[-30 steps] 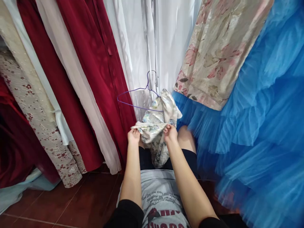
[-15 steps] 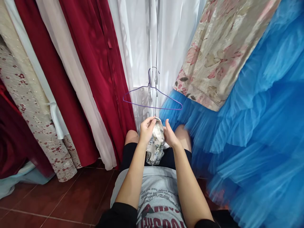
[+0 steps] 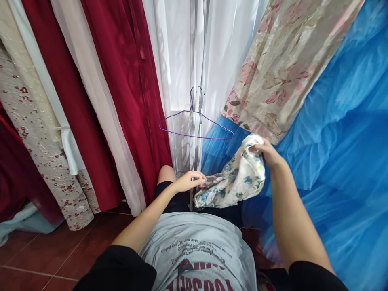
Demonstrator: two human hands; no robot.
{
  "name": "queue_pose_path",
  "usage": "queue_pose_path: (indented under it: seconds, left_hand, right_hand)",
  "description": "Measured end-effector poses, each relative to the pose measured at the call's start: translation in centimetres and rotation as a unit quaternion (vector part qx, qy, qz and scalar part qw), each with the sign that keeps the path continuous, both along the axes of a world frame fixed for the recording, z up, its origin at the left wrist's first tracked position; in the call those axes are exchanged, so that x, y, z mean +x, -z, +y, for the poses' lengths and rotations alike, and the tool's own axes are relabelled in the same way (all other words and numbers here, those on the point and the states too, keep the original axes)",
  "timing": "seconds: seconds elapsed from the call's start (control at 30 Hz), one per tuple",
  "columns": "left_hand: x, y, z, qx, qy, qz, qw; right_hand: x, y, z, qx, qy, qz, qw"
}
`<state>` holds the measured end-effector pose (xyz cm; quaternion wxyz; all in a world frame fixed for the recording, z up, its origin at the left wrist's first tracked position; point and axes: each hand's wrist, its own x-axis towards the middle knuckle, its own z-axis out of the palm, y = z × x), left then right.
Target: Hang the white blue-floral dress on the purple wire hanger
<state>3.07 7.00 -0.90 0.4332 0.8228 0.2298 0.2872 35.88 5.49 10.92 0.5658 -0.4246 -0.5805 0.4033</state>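
Floral cloth (image 3: 242,180): long axis slants down-left from right hand (image 3: 270,154).

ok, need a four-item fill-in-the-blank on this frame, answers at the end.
The right hand grips crumpled white fabric printed with blue and yellow ____.
Behind the middle of the thin purple wire hanger, the long hanging cloth is ____.
The layered, ruffled tulle at far right is ____.
The dark red floor is laid with ____.
Missing words: flowers; white; blue; tiles.
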Motion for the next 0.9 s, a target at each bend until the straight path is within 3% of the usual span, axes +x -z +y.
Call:
queue_pose_path:
  seconds: [0.17,0.3,0.43,0.53,0.67,0.73,0.8,0.9]
  left_hand:
    - [3.9,-0.9,-0.2,0.009,0.006,-0.054,0.998]
    - [5.4,-1.2,-0.8,0.072,-0.010,0.060,0.996]
    - [1.2,-2.8,0.4,0.123,-0.098,0.097,0.983]
    - [-2.5,-5.6,1.7,0.140,-0.157,0.075,0.975]
    - [-4.9,-10.5,1.5,0.211,-0.189,0.060,0.957]
    - [-5.5,-12.5,0.8,0.241,-0.198,0.064,0.948]
    - [-6.4,-13.7,0.3,0.261,-0.208,0.071,0.940]
    - [-8.8,-13.5,0.8,0.280,-0.234,0.095,0.926]
  right_hand:
    - [-1.6,-3.3,0.1,-0.014,-0.060,-0.053,0.997]
    - [-1.8,-4.2,-0.1,-0.030,-0.093,-0.145,0.985]
    - [1.9,-3.9,3.0,0.010,0.012,-0.113,0.993]
    - [2.9,-4.1,7.1,0.048,0.068,-0.047,0.995]
    - [-1.3,-5.2,12.1,0.064,0.056,-0.049,0.995]
    - [-4.3,-5.7,13.4,0.034,0.054,-0.074,0.995]
    - [-6.8,-5.9,13.7,-0.027,0.012,-0.104,0.994]
    - [-8.4,-6.1,13.0,-0.093,-0.102,-0.095,0.986]
